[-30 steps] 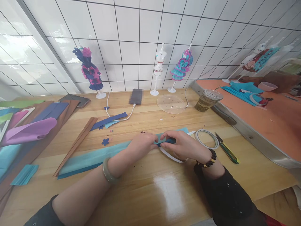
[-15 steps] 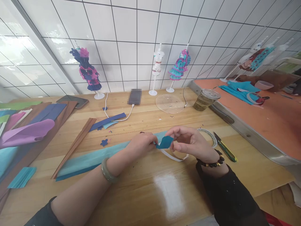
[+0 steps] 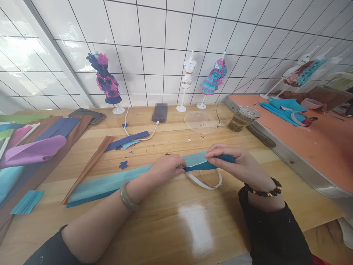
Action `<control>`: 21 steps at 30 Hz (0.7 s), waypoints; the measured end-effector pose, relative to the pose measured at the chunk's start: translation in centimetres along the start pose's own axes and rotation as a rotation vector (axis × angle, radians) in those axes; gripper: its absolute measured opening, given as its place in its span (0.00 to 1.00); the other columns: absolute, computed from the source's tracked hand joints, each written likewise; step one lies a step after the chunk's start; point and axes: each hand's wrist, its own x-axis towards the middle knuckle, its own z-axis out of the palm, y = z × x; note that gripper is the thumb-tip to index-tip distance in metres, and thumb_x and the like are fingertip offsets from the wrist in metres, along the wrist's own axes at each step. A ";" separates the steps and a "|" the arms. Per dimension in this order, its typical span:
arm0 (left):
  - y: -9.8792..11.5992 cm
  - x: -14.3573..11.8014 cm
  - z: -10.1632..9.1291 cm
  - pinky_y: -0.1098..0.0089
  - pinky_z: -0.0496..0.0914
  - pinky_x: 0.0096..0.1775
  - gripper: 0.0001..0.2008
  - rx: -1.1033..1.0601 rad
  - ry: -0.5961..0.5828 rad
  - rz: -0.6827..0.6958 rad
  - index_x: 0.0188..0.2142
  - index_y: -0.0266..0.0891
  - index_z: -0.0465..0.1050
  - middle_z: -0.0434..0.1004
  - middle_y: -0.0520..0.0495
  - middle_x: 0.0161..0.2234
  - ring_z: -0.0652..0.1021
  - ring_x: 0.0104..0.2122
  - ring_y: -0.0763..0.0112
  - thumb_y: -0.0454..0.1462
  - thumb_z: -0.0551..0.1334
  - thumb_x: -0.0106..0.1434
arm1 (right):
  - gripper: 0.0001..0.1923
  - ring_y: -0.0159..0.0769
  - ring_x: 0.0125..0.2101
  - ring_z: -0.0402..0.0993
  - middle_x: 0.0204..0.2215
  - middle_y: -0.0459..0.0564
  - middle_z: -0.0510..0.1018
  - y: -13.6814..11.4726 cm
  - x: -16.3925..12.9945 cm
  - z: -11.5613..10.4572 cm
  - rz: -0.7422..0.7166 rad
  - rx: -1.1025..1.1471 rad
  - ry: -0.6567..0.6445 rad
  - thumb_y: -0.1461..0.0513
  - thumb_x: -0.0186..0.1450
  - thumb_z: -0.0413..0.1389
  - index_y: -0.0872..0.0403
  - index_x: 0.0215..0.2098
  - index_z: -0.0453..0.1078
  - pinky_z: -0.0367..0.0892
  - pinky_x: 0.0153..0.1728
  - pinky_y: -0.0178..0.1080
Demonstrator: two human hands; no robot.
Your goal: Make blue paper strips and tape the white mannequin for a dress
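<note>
My left hand [image 3: 165,168] pins the teal paper strip [image 3: 116,183] flat on the wooden table [image 3: 176,221], fingers pressed together, while my right hand [image 3: 237,165] pinches its folded end up to crease it.

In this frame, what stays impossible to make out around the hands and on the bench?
- Head view: the tape roll and cutter are not visible; the right hand covers that spot.
- The left hand fingertips hide where they pinch the teal paper strip.
- The phone by the wall is blurred; its screen is unreadable.
- The paper sheets are cut off by the left edge.
- The mannequins on the orange table are too distorted for detail.
</note>
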 end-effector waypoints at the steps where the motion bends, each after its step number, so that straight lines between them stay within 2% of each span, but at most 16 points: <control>1: 0.0 0.0 0.0 0.71 0.65 0.36 0.09 0.001 0.000 0.004 0.37 0.43 0.72 0.74 0.51 0.31 0.72 0.33 0.70 0.37 0.55 0.59 | 0.11 0.36 0.33 0.70 0.33 0.49 0.75 0.3 0.0 -0.2 -0.002 -0.007 0.015 0.54 0.59 0.55 0.50 0.34 0.74 0.69 0.33 0.39; 7: -0.2 0.1 0.1 0.71 0.65 0.36 0.09 0.012 0.005 0.010 0.37 0.43 0.73 0.74 0.51 0.32 0.72 0.33 0.70 0.38 0.55 0.59 | 0.11 0.40 0.39 0.72 0.37 0.49 0.77 1.5 -0.3 -1.5 0.013 -0.088 0.065 0.54 0.58 0.56 0.49 0.36 0.74 0.71 0.39 0.41; 12: -0.3 0.0 0.3 0.71 0.65 0.36 0.10 -0.012 0.007 0.003 0.37 0.43 0.72 0.75 0.51 0.32 0.73 0.34 0.70 0.38 0.55 0.59 | 0.10 0.38 0.38 0.73 0.36 0.48 0.78 1.9 -0.3 -1.6 0.023 -0.086 0.226 0.57 0.57 0.58 0.50 0.37 0.73 0.71 0.40 0.40; 17: -0.5 0.1 0.3 0.71 0.64 0.36 0.09 -0.022 0.010 0.014 0.37 0.43 0.72 0.75 0.52 0.31 0.73 0.34 0.70 0.38 0.55 0.59 | 0.12 0.37 0.38 0.74 0.38 0.49 0.77 2.6 -0.2 -1.7 0.025 -0.007 0.200 0.58 0.58 0.57 0.52 0.40 0.72 0.70 0.43 0.42; 21: -0.5 0.0 0.3 0.72 0.64 0.34 0.08 -0.028 0.022 0.015 0.36 0.43 0.72 0.74 0.52 0.30 0.72 0.33 0.70 0.39 0.55 0.58 | 0.13 0.37 0.38 0.74 0.36 0.50 0.78 3.1 -0.2 -1.9 0.039 0.019 0.259 0.59 0.58 0.57 0.54 0.41 0.70 0.70 0.43 0.43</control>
